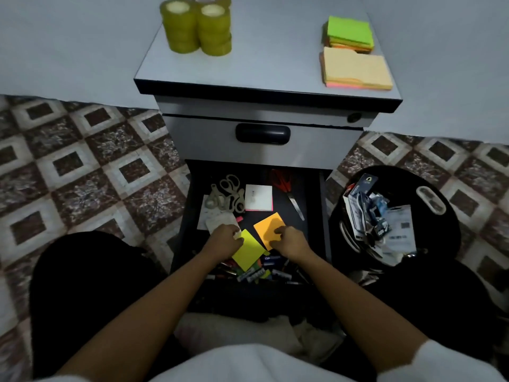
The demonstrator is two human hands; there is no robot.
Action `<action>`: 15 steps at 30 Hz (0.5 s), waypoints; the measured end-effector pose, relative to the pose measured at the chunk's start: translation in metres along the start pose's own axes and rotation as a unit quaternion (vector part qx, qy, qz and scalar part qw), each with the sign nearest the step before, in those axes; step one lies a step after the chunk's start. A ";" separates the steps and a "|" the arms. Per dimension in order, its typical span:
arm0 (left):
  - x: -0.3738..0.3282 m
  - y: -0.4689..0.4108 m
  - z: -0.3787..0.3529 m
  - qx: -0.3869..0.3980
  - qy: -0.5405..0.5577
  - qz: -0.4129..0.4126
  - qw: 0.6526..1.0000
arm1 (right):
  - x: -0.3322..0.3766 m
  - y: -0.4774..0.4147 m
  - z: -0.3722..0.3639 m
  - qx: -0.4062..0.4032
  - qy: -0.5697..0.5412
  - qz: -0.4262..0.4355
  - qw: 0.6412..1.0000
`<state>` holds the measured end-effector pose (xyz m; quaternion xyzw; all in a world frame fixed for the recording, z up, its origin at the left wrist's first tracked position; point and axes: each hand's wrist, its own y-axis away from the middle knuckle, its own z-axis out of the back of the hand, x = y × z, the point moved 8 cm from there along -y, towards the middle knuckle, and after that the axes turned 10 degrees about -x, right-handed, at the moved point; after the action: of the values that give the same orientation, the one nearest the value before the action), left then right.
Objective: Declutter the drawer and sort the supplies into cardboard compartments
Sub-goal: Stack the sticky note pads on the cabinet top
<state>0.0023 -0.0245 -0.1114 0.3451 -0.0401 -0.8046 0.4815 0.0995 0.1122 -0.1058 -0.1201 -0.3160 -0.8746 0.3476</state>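
The lower drawer point(314, 188) of a grey cabinet stands pulled out. Inside, my left hand point(224, 238) pinches the upper corner of a yellow sticky-note pad point(248, 253), with a small pale scrap between its fingers. My right hand point(292, 241) has its fingers curled on an orange sticky-note pad point(268, 227). A white pad with a pink edge point(259, 197), pale-handled scissors point(228, 195), red-handled scissors point(287, 190) and crumpled paper slips point(213, 220) lie farther back. Several pens and markers point(261, 271) fill the drawer's near end.
On the cabinet top point(261, 56) stand yellow-green tape rolls point(197, 27), a green sticky-note stack point(349, 34) and a pale orange pad stack point(358, 68). A black bin point(446, 232) full of packaging and paper stands right of the drawer. Patterned floor tiles lie on both sides.
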 end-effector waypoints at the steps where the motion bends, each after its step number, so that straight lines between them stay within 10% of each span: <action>1: 0.003 -0.001 -0.008 0.006 -0.018 0.006 1.000 | -0.004 -0.005 -0.004 -0.004 0.019 -0.002 1.000; 9: 0.007 0.000 -0.031 -0.004 -0.251 -0.034 0.967 | -0.016 -0.032 -0.021 -0.046 0.073 -0.036 0.996; 15: 0.013 -0.006 -0.041 0.008 -0.206 -0.022 0.978 | -0.013 -0.038 -0.023 -0.080 0.132 -0.060 0.986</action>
<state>0.0184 -0.0211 -0.1520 0.1767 -0.1368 -0.8686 0.4422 0.0829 0.1259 -0.1469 -0.0121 -0.2033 -0.9245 0.3223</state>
